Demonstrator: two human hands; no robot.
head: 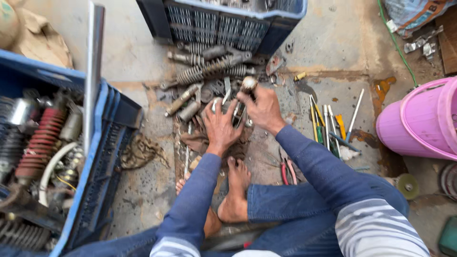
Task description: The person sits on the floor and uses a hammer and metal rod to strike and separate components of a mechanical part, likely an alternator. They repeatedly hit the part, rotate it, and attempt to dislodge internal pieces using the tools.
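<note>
Both hands work on one shock absorber (242, 102) on the floor, far from the feet. The left hand (220, 124) presses it, fingers spread; the right hand (263, 108) is closed around its top. More absorbers (209, 66) wait behind, so the work looks midway.

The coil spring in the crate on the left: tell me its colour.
Red, a dusty, faded red coil spring, lying in the blue plastic crate. The head view shows it best.

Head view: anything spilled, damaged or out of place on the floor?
Yes. An orange-brown stain spreads over the concrete beside the pink bucket, like spilled oil or rust. Worn shock absorbers lie scattered ahead of both hands, left hand and right hand, and hand tools are strewn loosely.
</note>
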